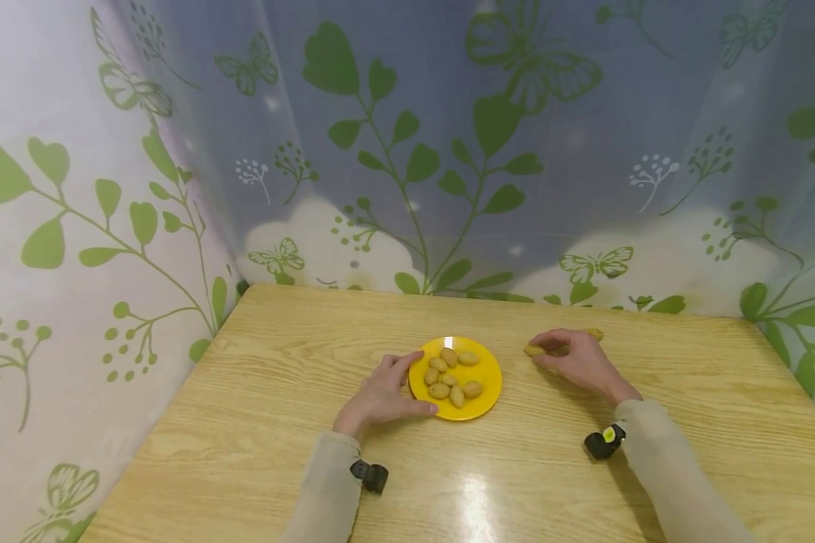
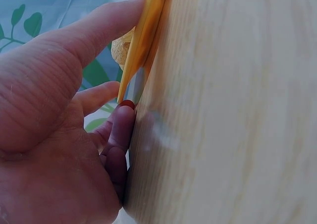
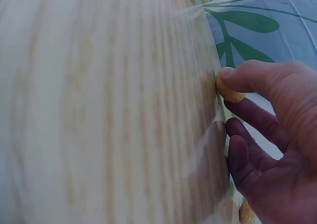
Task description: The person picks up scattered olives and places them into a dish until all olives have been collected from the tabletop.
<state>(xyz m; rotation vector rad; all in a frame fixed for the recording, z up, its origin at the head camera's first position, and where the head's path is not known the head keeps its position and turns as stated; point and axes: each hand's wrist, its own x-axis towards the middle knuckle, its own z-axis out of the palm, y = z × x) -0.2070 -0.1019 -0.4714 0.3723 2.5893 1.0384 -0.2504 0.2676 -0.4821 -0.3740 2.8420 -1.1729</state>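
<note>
On the table a round yellow plate carries several small tan-gold oval pieces with wrinkled surfaces. My left hand holds the plate at its left edge, thumb over the near rim. In the left wrist view, other fingers curl at the rim's underside, close to the tabletop. Right of the plate, my right hand pinches one oval piece between thumb and forefinger, close over the table. Another oval piece lies just beyond this hand, partly hidden by it.
The wooden table extends around the plate to both sides. A printed curtain with leaves and butterflies hangs behind the far edge, and a similar one along the left. Black cameras are strapped to both wrists.
</note>
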